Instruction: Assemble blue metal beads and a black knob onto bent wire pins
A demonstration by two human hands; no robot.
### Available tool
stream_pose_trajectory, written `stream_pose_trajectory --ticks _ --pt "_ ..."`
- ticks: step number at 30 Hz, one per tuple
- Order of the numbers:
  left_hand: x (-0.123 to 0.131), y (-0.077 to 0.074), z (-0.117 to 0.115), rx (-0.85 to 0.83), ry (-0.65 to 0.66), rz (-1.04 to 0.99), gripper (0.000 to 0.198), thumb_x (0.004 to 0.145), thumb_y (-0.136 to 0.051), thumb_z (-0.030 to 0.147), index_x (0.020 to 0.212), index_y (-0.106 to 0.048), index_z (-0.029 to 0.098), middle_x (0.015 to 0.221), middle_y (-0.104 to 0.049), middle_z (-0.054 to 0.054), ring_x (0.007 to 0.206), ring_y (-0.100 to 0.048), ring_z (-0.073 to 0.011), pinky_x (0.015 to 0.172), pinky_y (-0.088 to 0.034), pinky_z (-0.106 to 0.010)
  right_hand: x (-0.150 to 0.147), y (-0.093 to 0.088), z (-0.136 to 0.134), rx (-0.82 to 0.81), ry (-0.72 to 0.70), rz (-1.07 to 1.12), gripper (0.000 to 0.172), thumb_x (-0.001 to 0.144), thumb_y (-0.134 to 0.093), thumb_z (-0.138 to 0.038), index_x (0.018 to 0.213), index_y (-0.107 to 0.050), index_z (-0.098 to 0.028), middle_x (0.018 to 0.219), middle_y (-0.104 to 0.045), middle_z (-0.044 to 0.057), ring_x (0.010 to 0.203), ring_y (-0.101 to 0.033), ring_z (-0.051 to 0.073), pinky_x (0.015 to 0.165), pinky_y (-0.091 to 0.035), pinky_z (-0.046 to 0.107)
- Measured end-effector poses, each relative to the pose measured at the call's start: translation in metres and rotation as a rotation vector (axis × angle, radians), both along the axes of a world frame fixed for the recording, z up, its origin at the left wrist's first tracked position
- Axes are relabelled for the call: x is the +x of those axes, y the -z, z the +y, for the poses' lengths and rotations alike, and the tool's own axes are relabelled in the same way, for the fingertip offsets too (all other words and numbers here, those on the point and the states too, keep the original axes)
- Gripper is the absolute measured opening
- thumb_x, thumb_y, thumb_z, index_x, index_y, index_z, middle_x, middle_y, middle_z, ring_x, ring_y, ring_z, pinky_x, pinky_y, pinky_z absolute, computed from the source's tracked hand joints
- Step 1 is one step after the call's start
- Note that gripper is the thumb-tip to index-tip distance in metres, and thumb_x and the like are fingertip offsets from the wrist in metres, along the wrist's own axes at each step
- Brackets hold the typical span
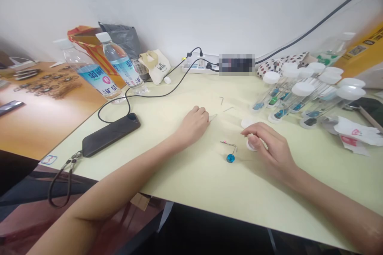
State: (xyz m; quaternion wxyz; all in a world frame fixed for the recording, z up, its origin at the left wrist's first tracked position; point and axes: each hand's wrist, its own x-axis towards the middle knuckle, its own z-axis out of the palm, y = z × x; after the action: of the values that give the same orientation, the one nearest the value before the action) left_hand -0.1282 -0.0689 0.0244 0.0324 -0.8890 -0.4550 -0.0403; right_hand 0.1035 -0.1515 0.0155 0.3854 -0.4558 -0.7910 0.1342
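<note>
My left hand (195,126) rests on the pale table with its fingers curled in. A thin, pointed metal piece (213,118) sticks out at its fingertips; its other end is hidden. My right hand (271,145) hovers to the right, thumb and fingers apart. Behind its thumb shows part of a small white cap (250,146), and a white disc (247,122) lies just beyond the fingers. Between my hands is a shiny blue bead (230,158) beside a bent metal wire (229,144) with a pink spot. Farther back lie an L-shaped hex key (222,100) and a thin pin (228,109).
Several clear tubes with white caps (303,89) stand at the right, blue and green pieces inside. A black phone-like device (110,134) with a cable lies left. Behind are water bottles (128,72), a power strip (199,67) and a cloth pouch (155,67).
</note>
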Motion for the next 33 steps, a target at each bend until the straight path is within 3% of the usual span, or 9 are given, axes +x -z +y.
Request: stream_pose_trajectory --ticks 8,14,17,22,26,29,33 --pt "-0.004 -0.006 -0.013 0.08 -0.059 0.228 0.028 0.073 -0.041 -0.006 0.094 -0.056 0.006 0.095 -0.057 -0.017 0.09 -0.052 -0.0257 0.069 -0.039 -0.034 -0.001 0.006 0.006 0.149 -0.026 -0.344 0.015 0.093 -0.049 -0.022 0.101 -0.06 -0.017 0.097 -0.062 0.009 0.091 -0.053 0.021 0.078 -0.045 0.036" --pt "-0.003 0.0 -0.01 0.109 -0.075 0.233 0.027 0.08 -0.035 -0.003 0.098 -0.05 0.01 0.095 -0.058 -0.013 0.086 -0.054 -0.023 0.069 -0.04 -0.033 -0.009 0.011 0.002 0.209 -0.068 -0.577 0.015 0.092 -0.05 -0.023 0.092 -0.062 -0.014 0.097 -0.062 0.012 0.089 -0.051 0.024 0.073 -0.046 0.038" --pt "-0.002 0.001 -0.01 0.108 -0.059 0.226 0.028 0.079 -0.035 -0.004 0.098 -0.049 0.011 0.094 -0.059 -0.012 0.086 -0.055 -0.0233 0.067 -0.04 -0.033 -0.015 0.008 -0.003 0.233 -0.041 -0.773 0.014 0.09 -0.048 -0.012 0.089 -0.062 -0.012 0.091 -0.061 0.011 0.083 -0.051 0.024 0.069 -0.044 0.038" --pt "-0.002 0.002 -0.011 0.098 -0.048 0.216 0.03 0.078 -0.036 -0.005 0.098 -0.048 0.013 0.094 -0.059 -0.011 0.086 -0.056 -0.0228 0.066 -0.04 -0.032 -0.023 0.001 -0.011 0.354 -0.036 -0.992 0.028 0.081 -0.04 0.005 0.083 -0.063 -0.012 0.079 -0.058 0.012 0.074 -0.05 0.026 0.062 -0.041 0.038" --pt "-0.003 0.004 -0.008 0.094 -0.061 0.215 0.028 0.081 -0.034 -0.003 0.099 -0.048 0.013 0.094 -0.059 -0.011 0.085 -0.055 -0.0216 0.067 -0.041 -0.032 -0.02 0.004 -0.008 0.336 -0.04 -0.925 0.028 0.084 -0.037 0.002 0.084 -0.06 -0.013 0.081 -0.059 0.012 0.075 -0.052 0.025 0.064 -0.041 0.037" --pt "-0.003 0.003 -0.008 0.09 -0.056 0.211 0.029 0.08 -0.033 -0.004 0.099 -0.047 0.013 0.093 -0.058 -0.01 0.083 -0.055 -0.0216 0.065 -0.041 -0.031 -0.008 0.003 -0.001 0.239 -0.017 -0.749 0.02 0.089 -0.04 -0.006 0.087 -0.057 -0.015 0.082 -0.06 0.009 0.076 -0.055 0.022 0.067 -0.043 0.034" --pt "-0.004 0.001 -0.01 0.077 -0.058 0.202 0.029 0.079 -0.033 -0.004 0.098 -0.047 0.014 0.091 -0.058 -0.009 0.08 -0.054 -0.0207 0.062 -0.04 -0.03 0.019 -0.013 0.012 0.148 0.169 -0.519 0.014 0.093 -0.041 -0.02 0.092 -0.055 -0.018 0.083 -0.064 0.007 0.073 -0.059 0.02 0.061 -0.041 0.03"
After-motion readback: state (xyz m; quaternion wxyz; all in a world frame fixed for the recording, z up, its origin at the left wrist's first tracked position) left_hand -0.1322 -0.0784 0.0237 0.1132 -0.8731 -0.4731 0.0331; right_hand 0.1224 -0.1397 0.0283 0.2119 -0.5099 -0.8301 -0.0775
